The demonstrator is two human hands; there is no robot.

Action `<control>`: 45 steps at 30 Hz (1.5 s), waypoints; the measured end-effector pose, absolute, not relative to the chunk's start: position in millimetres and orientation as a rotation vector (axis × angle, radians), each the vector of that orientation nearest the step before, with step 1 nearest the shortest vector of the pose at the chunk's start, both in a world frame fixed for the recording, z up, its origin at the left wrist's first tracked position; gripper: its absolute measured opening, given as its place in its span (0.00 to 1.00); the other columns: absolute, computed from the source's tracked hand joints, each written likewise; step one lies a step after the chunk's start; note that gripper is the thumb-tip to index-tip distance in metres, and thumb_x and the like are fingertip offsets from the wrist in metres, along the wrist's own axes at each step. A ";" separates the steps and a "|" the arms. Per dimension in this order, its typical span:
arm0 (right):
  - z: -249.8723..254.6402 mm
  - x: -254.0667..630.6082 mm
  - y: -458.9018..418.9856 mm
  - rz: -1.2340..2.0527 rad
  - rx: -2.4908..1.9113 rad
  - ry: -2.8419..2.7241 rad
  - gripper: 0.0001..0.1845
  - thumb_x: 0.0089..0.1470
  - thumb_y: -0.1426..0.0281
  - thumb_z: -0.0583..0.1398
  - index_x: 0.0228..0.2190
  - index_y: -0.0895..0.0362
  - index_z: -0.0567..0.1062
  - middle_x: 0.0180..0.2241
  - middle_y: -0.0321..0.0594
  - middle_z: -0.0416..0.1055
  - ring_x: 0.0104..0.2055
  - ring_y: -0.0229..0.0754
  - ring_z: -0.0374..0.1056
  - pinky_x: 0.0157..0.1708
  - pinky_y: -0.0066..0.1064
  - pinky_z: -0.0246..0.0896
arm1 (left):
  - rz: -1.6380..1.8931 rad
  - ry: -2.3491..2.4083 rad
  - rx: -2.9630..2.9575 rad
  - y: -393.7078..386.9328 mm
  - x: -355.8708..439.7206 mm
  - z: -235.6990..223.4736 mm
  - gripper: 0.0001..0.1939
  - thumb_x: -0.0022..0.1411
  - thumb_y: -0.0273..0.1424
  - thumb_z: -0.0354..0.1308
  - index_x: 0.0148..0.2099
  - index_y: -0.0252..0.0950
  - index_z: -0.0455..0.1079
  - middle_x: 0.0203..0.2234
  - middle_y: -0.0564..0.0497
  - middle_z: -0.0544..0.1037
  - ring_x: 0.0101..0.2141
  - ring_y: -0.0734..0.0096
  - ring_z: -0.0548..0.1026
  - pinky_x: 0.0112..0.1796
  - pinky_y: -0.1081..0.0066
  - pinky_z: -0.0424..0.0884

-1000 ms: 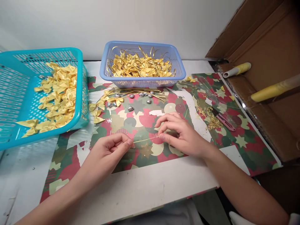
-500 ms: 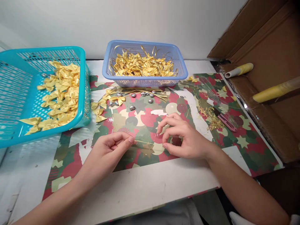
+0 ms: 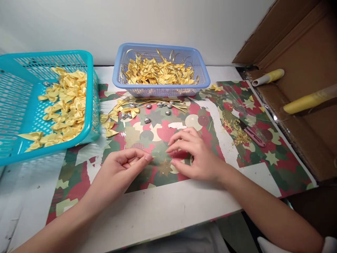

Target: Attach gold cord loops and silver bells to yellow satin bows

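The left hand (image 3: pixel 125 168) has thumb and forefinger pressed together, on what one cannot tell, the right hand (image 3: pixel 193 154) near it holds its fingers apart, and silver bells (image 3: pixel 147 120) lie beyond on the desk (image 3: pixel 158 212).

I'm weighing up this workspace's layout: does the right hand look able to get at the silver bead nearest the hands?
Probably yes: the right hand is open and close by, and only the patterned sheet shows between it and the silver bead.
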State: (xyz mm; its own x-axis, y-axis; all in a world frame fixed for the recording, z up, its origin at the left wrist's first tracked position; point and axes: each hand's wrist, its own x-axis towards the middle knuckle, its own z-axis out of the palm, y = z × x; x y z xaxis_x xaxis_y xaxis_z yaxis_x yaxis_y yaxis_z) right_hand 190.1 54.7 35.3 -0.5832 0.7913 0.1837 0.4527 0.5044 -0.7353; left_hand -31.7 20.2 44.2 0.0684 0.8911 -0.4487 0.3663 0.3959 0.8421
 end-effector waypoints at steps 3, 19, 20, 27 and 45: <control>33.8 183.1 52.2 0.865 -1.052 -2.352 0.05 0.53 0.72 0.61 0.34 0.54 0.76 0.43 0.38 0.72 0.50 0.46 0.58 0.51 0.44 0.50 | 0.567 1.504 1.164 20.6 -31.3 45.6 0.20 0.55 0.49 0.59 0.29 0.36 0.74 0.15 0.59 0.52 0.19 0.78 0.48 0.19 0.77 0.43; 36.8 178.5 51.5 0.938 -1.089 -2.404 0.07 0.58 0.72 0.57 0.29 0.54 0.75 0.46 0.38 0.71 0.52 0.47 0.56 0.53 0.46 0.48 | 0.528 1.501 1.202 20.8 -32.4 45.8 0.20 0.57 0.49 0.57 0.27 0.36 0.72 0.14 0.60 0.50 0.18 0.79 0.47 0.19 0.75 0.41; 37.5 179.7 51.8 0.940 -1.095 -2.386 0.08 0.58 0.73 0.57 0.28 0.54 0.74 0.46 0.38 0.70 0.52 0.47 0.56 0.53 0.46 0.48 | 0.527 1.504 1.208 21.1 -32.2 46.1 0.20 0.57 0.49 0.57 0.27 0.36 0.72 0.14 0.60 0.50 0.18 0.79 0.47 0.19 0.75 0.41; 44.9 191.4 55.3 1.098 -1.070 -2.179 0.07 0.57 0.73 0.57 0.27 0.54 0.71 0.44 0.37 0.68 0.49 0.44 0.58 0.53 0.43 0.53 | 0.530 1.505 1.252 22.6 -31.0 47.7 0.20 0.57 0.47 0.57 0.23 0.37 0.69 0.13 0.60 0.51 0.17 0.79 0.47 0.18 0.75 0.39; 38.6 189.5 55.6 0.726 -1.196 -1.951 0.07 0.49 0.74 0.55 0.22 0.54 0.68 0.33 0.39 0.70 0.40 0.45 0.62 0.43 0.42 0.57 | 0.553 1.492 1.248 23.7 -28.9 50.5 0.18 0.56 0.46 0.58 0.23 0.36 0.71 0.13 0.59 0.54 0.18 0.78 0.49 0.18 0.76 0.44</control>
